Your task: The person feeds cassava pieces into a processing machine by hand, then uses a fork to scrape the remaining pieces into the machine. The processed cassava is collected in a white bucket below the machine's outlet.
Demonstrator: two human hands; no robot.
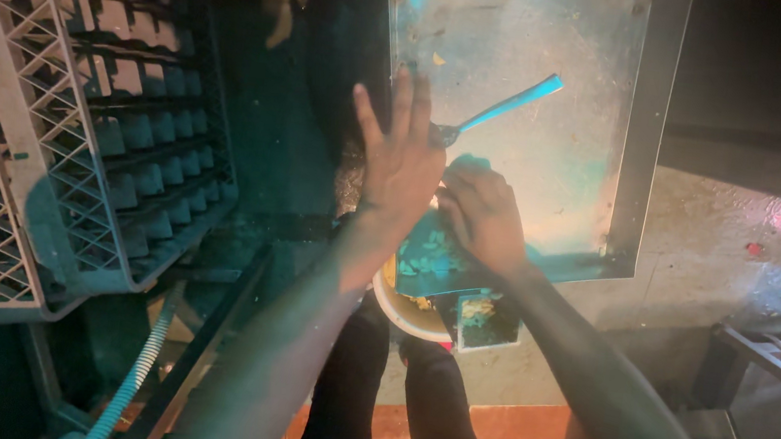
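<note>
Two hands work over a dirty plate (409, 311): the left hand (405, 157), fingers spread, pins a spoon (498, 112); the right hand (482, 216) is clenched on the plate's rim, scraping scraps.

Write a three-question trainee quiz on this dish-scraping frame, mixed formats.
1. True or false: the left hand has spread fingers.
2. The long metal spoon lies over: A) the flat steel tray B) the pale plastic lattice dish rack C) the corrugated hose?
3. What does the right hand press on?

Key: 1 true; 2 A; 3 a round cream plate with food scraps.
</note>
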